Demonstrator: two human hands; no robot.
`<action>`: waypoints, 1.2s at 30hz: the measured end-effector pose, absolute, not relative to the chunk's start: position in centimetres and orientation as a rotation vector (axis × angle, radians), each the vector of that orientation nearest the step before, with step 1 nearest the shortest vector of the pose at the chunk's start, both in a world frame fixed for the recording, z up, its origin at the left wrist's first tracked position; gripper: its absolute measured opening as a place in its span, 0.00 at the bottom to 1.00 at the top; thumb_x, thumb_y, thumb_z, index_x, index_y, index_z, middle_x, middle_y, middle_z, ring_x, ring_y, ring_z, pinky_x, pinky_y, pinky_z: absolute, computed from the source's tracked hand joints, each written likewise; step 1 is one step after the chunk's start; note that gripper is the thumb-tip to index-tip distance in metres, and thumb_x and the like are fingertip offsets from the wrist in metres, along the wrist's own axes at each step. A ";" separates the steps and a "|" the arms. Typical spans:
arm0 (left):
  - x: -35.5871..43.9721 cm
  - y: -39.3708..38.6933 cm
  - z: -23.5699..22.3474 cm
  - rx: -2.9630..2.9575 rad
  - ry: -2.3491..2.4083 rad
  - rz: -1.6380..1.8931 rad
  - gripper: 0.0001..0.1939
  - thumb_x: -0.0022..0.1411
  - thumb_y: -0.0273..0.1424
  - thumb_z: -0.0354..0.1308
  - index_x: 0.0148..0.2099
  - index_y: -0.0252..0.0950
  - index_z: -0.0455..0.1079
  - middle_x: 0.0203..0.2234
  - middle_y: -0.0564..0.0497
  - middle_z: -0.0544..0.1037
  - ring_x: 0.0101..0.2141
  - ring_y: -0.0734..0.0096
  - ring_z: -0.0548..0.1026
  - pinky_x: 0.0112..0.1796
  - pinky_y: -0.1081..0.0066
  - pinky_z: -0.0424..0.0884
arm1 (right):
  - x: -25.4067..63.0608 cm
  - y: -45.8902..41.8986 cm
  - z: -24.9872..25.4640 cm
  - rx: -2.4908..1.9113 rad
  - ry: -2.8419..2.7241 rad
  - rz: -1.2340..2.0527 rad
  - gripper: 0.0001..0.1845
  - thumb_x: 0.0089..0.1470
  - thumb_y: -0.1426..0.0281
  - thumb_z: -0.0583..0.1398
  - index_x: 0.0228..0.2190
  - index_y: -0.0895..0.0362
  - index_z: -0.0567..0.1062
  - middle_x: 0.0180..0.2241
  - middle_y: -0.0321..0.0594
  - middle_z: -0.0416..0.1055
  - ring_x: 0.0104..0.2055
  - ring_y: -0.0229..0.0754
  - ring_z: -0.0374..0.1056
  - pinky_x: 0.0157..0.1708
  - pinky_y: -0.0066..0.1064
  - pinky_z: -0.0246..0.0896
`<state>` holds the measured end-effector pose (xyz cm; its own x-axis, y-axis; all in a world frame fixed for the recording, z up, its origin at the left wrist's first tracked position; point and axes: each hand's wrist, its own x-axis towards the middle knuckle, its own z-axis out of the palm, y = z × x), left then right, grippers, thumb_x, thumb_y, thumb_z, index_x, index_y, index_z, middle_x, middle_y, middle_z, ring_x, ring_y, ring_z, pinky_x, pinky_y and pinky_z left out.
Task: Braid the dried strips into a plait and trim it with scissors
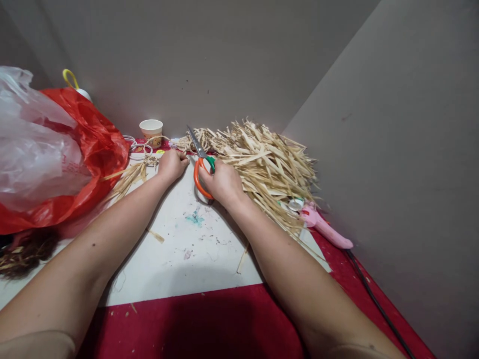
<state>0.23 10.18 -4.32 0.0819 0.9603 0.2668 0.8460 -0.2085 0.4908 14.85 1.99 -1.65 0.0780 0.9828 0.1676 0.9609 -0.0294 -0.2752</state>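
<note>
In my right hand (224, 182) is a pair of scissors (202, 182) with orange and green handles, the blades pointing up and away toward the far wall. To its left, my left hand (172, 165) is closed, thumb and fingers pressed together near the far edge of the white board (179, 239). What those fingers hold, if anything, is too small to make out. A large heap of dry straw-coloured strips (269, 154) spreads just right of the scissors. A smaller bunch of strips (129, 179) lies beyond my left forearm.
Clear and red plastic bags (101, 134) bulge at the left. A paper cup (150, 130) and white rings (141, 150) stand by the back wall. At right lies a pink glue gun (325, 227) with a black cord. Red cloth (194, 324) covers the table under the board.
</note>
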 end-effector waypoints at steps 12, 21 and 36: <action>0.3 10.4 -4.5 2.162 1.839 0.770 0.13 0.55 0.32 0.54 0.35 0.34 0.80 0.29 0.43 0.81 0.31 0.64 0.75 0.33 0.69 0.63 | 14.5 1.9 -1.7 -2.077 -2.002 0.172 0.29 0.57 0.51 0.49 0.39 0.61 0.76 0.38 0.56 0.76 0.43 0.55 0.72 0.39 0.36 0.63; 0.3 10.6 -4.8 2.198 1.849 0.762 0.14 0.56 0.33 0.54 0.36 0.34 0.80 0.32 0.43 0.81 0.32 0.64 0.75 0.33 0.69 0.64 | 14.5 1.7 -1.7 -2.080 -2.004 0.175 0.28 0.56 0.52 0.49 0.40 0.61 0.76 0.39 0.56 0.76 0.43 0.54 0.72 0.41 0.36 0.62; 0.4 10.5 -4.5 2.206 1.902 0.705 0.15 0.56 0.35 0.54 0.40 0.36 0.80 0.35 0.44 0.82 0.35 0.63 0.76 0.35 0.70 0.65 | 14.9 2.5 -2.4 -2.069 -1.926 0.272 0.29 0.54 0.51 0.50 0.37 0.61 0.78 0.36 0.55 0.77 0.40 0.52 0.73 0.34 0.32 0.61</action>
